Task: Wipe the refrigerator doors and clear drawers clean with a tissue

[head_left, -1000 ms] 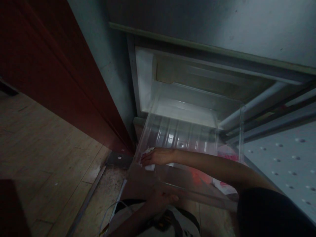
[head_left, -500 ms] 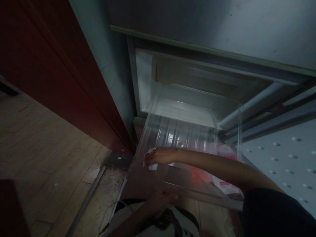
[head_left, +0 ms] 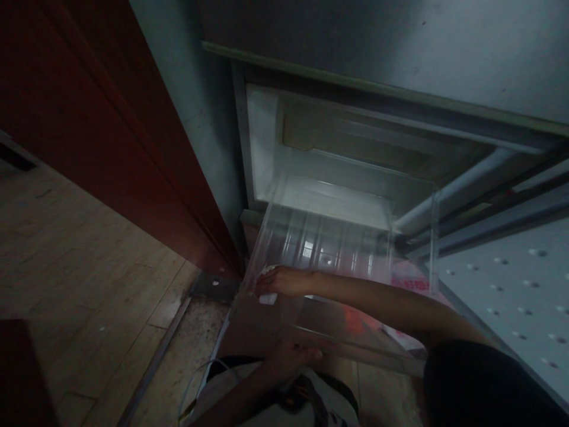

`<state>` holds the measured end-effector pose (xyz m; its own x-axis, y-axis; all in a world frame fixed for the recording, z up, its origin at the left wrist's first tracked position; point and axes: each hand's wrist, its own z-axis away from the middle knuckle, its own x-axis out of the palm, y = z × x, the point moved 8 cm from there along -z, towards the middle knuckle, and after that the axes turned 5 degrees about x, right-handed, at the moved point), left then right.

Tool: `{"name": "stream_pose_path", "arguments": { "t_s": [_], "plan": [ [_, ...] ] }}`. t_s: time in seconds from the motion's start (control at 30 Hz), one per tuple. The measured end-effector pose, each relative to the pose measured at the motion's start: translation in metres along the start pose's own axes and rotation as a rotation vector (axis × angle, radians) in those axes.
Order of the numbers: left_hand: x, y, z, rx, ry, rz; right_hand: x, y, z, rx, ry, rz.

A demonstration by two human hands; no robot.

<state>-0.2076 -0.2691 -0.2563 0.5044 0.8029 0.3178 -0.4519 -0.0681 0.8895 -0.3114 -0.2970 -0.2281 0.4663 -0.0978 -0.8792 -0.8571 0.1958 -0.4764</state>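
A clear plastic drawer (head_left: 320, 222) juts out of an opened refrigerator compartment (head_left: 333, 172) and hangs tilted over my lap. Inside it, my right hand (head_left: 287, 281) is closed over a crumpled white cloth or tissue (head_left: 267, 298), pressed against the drawer near its left wall. Down at the front edge, my left hand (head_left: 291, 359) has its fingers wrapped round the drawer's front wall, its thumb pointing right. Part of that hand is dim behind the plastic.
The refrigerator door (head_left: 511, 290), with raised white dots, stands swung out on the right. To the left is a reddish wooden door (head_left: 133, 142) over a plank floor (head_left: 89, 267). A white and pink bag (head_left: 411, 281) shows through the drawer; a thin cable (head_left: 191, 379) lies at lower left.
My right hand has slid slightly left with the white cloth, towards the drawer's left wall. My left hand keeps its hold on the front edge.
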Motion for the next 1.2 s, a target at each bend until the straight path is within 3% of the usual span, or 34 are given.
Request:
{"name": "stream_pose_path", "arguments": {
  "t_s": [0.13, 0.37, 0.67, 1.2],
  "plan": [
    [-0.002, -0.002, 0.000, 0.008, 0.002, -0.047, -0.007, -0.002, 0.003, -0.008, -0.029, -0.068],
    [0.000, 0.015, -0.001, 0.134, -0.041, -0.044, -0.014, 0.003, 0.009, 0.058, 0.027, -0.158],
    [-0.001, 0.005, 0.001, 0.049, -0.019, 0.001, -0.013, -0.001, 0.001, 0.037, 0.009, -0.115],
    [0.007, 0.000, -0.001, 0.042, -0.048, -0.006, -0.012, -0.010, 0.015, 0.083, -0.101, -0.140]
  ]
}}
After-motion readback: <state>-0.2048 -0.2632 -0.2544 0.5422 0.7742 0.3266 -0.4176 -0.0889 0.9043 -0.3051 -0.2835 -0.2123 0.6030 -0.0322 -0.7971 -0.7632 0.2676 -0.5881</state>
